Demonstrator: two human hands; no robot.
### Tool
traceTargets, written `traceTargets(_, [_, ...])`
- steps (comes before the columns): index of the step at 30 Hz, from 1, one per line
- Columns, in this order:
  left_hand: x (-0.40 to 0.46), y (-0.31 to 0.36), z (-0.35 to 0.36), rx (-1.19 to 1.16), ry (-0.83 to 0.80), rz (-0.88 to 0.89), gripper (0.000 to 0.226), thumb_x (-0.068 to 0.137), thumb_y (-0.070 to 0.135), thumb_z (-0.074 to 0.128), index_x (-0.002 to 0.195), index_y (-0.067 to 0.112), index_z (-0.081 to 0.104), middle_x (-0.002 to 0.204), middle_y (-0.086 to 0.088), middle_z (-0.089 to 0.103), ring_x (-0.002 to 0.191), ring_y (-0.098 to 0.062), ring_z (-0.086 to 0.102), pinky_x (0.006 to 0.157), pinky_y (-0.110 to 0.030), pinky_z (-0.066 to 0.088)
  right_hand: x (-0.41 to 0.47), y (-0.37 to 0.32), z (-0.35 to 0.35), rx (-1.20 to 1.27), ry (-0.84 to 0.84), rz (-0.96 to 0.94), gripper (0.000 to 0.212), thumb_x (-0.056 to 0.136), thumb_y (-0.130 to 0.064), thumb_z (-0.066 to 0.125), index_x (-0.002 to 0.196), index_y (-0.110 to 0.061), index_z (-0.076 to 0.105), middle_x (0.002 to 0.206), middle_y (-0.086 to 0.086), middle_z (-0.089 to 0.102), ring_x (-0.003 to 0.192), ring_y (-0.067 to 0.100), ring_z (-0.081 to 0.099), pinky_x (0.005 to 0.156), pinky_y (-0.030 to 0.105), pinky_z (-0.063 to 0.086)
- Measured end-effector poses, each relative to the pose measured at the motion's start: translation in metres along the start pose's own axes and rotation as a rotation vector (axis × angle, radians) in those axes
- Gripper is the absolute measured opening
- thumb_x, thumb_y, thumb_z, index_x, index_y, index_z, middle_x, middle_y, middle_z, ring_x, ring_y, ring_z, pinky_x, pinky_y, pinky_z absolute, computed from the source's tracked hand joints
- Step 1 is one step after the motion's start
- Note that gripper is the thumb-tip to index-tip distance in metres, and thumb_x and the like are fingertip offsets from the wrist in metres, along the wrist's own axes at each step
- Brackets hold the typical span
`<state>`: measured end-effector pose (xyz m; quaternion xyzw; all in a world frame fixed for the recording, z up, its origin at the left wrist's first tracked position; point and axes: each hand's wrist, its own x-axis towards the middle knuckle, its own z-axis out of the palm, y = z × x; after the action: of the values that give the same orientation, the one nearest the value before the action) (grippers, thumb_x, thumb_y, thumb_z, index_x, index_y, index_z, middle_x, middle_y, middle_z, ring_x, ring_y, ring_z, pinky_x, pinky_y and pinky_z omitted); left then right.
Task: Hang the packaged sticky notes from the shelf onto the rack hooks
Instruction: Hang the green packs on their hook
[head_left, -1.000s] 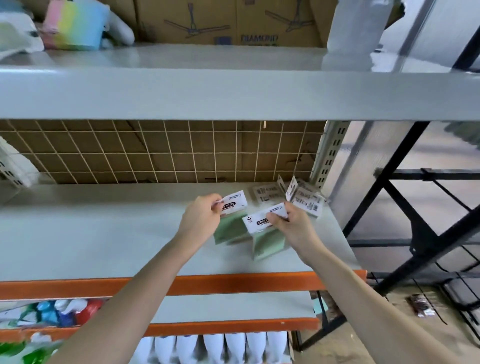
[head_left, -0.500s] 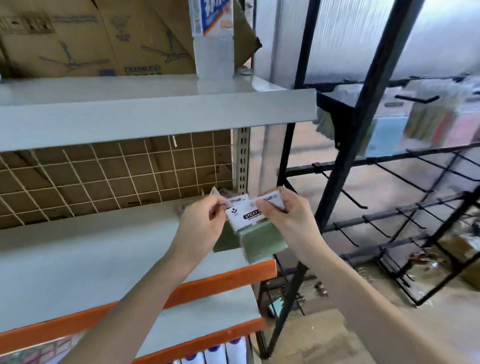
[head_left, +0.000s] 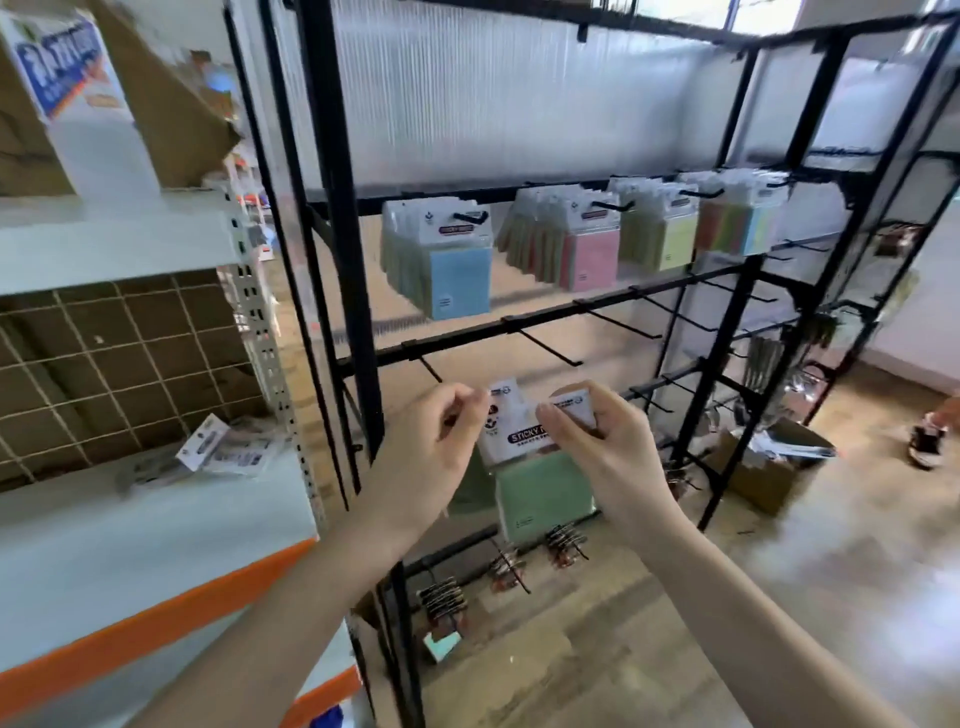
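Note:
Both hands hold green sticky note packs (head_left: 540, 493) by their white header cards in front of the black rack (head_left: 353, 291). My left hand (head_left: 436, 447) pinches the header's left corner; my right hand (head_left: 602, 447) pinches its right side. A bare hook (head_left: 550, 349) juts out just above the packs. On the upper rail hang blue packs (head_left: 457, 270), pink packs (head_left: 587, 254) and yellow-green packs (head_left: 670, 234). More packs (head_left: 223, 449) lie on the grey shelf (head_left: 130, 535) at the left.
Several bare hooks line the middle rails. Small clip bundles (head_left: 509, 569) hang on the low rail. A cardboard box (head_left: 769, 465) sits on the floor at the right, with a shoe (head_left: 927, 441) beyond it. Cartons stand on the top of the grey shelf.
The view has swung right from the grey shelf to the black rack. Both hands carried the green packs off the shelf and now hold them below the rack's bare hooks.

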<state>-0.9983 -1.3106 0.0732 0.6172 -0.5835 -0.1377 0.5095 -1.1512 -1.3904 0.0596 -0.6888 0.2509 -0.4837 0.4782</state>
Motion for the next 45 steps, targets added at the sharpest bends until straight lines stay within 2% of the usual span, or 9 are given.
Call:
traceTargets(3, [0.02,0.014,0.047,0.045,-0.093,0.006,0.045,0.079,0.065,0.045,0.091,0.024,0.057,0.084,0.01,0.063,0.079,0.001,0.058,0.068,-0.018,0.042,-0.001,0.003,-0.045,-0.005,0.088,0.017,0.051,0.08,-0.039,0.068,0.084,0.009,0.051,0.07,0.025,0.05,0.062,0.018,0.044,0.057,0.033,0.036])
traceTargets(9, [0.071,0.039,0.132,0.036,-0.126,0.066,0.024,0.084,0.04,0.067,0.085,0.017,0.058,0.075,0.008,0.063,0.071,-0.007,0.057,0.059,-0.014,0.037,0.012,0.017,-0.128,-0.042,0.224,0.034,0.017,0.088,-0.02,0.067,0.077,-0.01,0.058,0.065,-0.006,0.061,0.058,0.009,0.056,0.052,0.021,0.045])
traceTargets(13, [0.114,0.051,0.184,-0.009,-0.153,0.094,0.027,0.082,0.041,0.069,0.079,0.018,0.055,0.073,0.004,0.065,0.07,-0.012,0.06,0.064,-0.025,0.045,0.038,0.03,-0.182,-0.063,0.332,0.035,0.023,0.087,-0.018,0.068,0.083,0.003,0.057,0.066,0.0,0.06,0.058,0.011,0.055,0.053,0.022,0.046])
traceTargets(19, [0.195,0.064,0.264,-0.048,-0.186,0.155,0.033,0.079,0.051,0.067,0.079,0.021,0.053,0.078,0.004,0.067,0.073,-0.013,0.063,0.068,-0.036,0.052,0.096,0.046,-0.264,-0.103,0.405,0.03,0.013,0.086,-0.017,0.069,0.074,-0.02,0.065,0.067,-0.003,0.066,0.059,0.011,0.061,0.053,0.023,0.048])
traceTargets(31, [0.345,0.093,0.375,0.095,-0.152,0.276,0.044,0.08,0.061,0.06,0.067,0.023,0.043,0.062,0.003,0.058,0.062,-0.017,0.055,0.058,-0.033,0.044,0.228,0.083,-0.399,-0.179,0.525,-0.043,0.01,0.085,-0.012,0.069,0.077,-0.012,0.064,0.063,-0.004,0.067,0.054,0.006,0.06,0.051,0.017,0.046])
traceTargets(33, [0.36,0.094,0.389,0.075,-0.164,0.254,0.041,0.08,0.057,0.063,0.069,0.02,0.048,0.071,-0.001,0.065,0.068,-0.019,0.059,0.064,-0.034,0.048,0.243,0.092,-0.414,-0.178,0.507,-0.057,0.009,0.085,-0.013,0.069,0.077,-0.014,0.065,0.063,-0.004,0.068,0.056,0.005,0.061,0.053,0.016,0.046])
traceTargets(38, [0.398,0.101,0.424,0.078,-0.129,0.24,0.038,0.082,0.056,0.061,0.064,0.025,0.048,0.065,0.018,0.056,0.067,0.001,0.055,0.056,-0.022,0.041,0.288,0.113,-0.455,-0.142,0.435,-0.092,0.01,0.084,-0.016,0.07,0.079,-0.009,0.064,0.065,0.003,0.069,0.057,0.01,0.062,0.054,0.021,0.047])
traceTargets(41, [0.421,0.109,0.449,0.132,-0.043,0.256,0.037,0.084,0.054,0.06,0.065,0.024,0.049,0.062,0.011,0.059,0.061,-0.007,0.057,0.052,-0.024,0.04,0.32,0.125,-0.484,-0.134,0.391,-0.123,0.024,0.083,-0.02,0.071,0.083,0.001,0.059,0.07,0.015,0.066,0.06,0.017,0.061,0.056,0.026,0.048])
traceTargets(45, [0.461,0.127,0.492,0.198,0.082,0.218,0.034,0.087,0.044,0.063,0.067,0.018,0.051,0.056,0.002,0.058,0.054,-0.017,0.054,0.053,-0.03,0.041,0.369,0.139,-0.533,-0.132,0.297,-0.163,0.015,0.086,-0.019,0.069,0.076,-0.012,0.06,0.061,-0.001,0.062,0.054,0.008,0.055,0.051,0.017,0.042])
